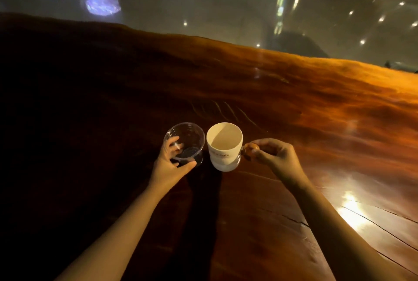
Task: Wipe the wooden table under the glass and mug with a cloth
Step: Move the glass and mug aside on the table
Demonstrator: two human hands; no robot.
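A clear glass (187, 136) and a white mug (224, 145) with red lettering stand side by side on the dark wooden table (294, 104). My left hand (172, 163) wraps around the glass from its near left side, fingers showing through the wall. My right hand (271, 154) pinches the mug's clear handle with its brown knob (250, 150) on the mug's right. Both vessels look empty. Whether they rest on the wood or hover just above it, I cannot tell. No cloth is in view.
The table's far edge (203, 37) runs across the upper frame, with a glossy floor (226, 9) full of light reflections beyond. Cracks (366, 219) and bright glare mark the wood at the lower right. The table's left part lies in deep shadow.
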